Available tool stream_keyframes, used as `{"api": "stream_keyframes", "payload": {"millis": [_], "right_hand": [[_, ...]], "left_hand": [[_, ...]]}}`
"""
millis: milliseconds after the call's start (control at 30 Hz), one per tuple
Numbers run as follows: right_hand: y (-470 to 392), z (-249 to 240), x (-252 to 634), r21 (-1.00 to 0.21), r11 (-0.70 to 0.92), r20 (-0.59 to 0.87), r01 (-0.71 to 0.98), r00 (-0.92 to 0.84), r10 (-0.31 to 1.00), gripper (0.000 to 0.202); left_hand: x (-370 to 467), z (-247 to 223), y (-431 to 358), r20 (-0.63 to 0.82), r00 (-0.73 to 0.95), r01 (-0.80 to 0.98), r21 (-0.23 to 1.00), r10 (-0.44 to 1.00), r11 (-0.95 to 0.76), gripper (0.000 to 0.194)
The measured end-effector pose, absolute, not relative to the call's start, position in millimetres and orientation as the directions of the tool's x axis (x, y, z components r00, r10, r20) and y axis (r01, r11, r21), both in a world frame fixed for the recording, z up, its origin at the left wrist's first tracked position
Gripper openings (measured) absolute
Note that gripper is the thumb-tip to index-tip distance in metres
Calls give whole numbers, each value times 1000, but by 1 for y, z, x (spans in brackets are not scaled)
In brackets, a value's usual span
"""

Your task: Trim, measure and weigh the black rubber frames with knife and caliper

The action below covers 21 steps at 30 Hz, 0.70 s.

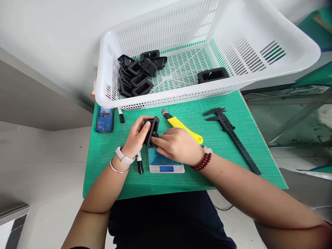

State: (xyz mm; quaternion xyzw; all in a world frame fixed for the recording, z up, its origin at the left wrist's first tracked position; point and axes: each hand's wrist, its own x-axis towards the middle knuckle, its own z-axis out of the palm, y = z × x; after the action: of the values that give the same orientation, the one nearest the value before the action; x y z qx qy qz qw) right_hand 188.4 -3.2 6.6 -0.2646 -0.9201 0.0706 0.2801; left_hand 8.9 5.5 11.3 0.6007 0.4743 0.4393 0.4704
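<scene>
A black plastic part with a rectangular flanged opening point(155, 128) is tilted up on its edge above the digital scale point(166, 159). My left hand point(138, 133) is closed around its left side, thumb pressed on the body. From the right, my right hand point(178, 145) has its fingers bunched at the part's lower end, touching it; the fingertips are partly hidden. The scale's blue display is lit, and my right hand covers much of its plate. Just beyond that hand lies a yellow utility knife point(185, 128) with its blade out.
A white plastic basket point(166, 98) at the back holds several similar black parts point(140, 74), with another one point(213, 75) farther right. Black calipers point(233, 138) lie at the right on the green mat point(111, 180). Two markers point(140, 164) and a blue packet point(104, 121) lie at the left.
</scene>
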Motion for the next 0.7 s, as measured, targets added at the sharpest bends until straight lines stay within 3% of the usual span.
{"api": "stream_keyframes", "payload": {"millis": [167, 267, 333, 533, 700], "right_hand": [[-8, 5, 185, -494, 723, 474, 483, -547, 690, 32], [-8, 5, 184, -550, 731, 455, 404, -589, 668, 31], [-7, 5, 184, -505, 779, 450, 371, -658, 604, 31], [-4, 8, 186, -123, 890, 476, 440, -761, 442, 25], [-5, 6, 185, -96, 873, 526, 478, -720, 453, 27]], "left_hand": [[8, 14, 4, 96, 116, 132, 985, 989, -111, 39], [8, 15, 4, 78, 92, 97, 991, 993, -87, 39], [7, 15, 4, 54, 110, 74, 995, 992, -63, 38], [7, 14, 9, -9, 163, 70, 998, 987, -2, 34], [5, 11, 10, -100, 158, -83, 990, 982, 114, 40]]}}
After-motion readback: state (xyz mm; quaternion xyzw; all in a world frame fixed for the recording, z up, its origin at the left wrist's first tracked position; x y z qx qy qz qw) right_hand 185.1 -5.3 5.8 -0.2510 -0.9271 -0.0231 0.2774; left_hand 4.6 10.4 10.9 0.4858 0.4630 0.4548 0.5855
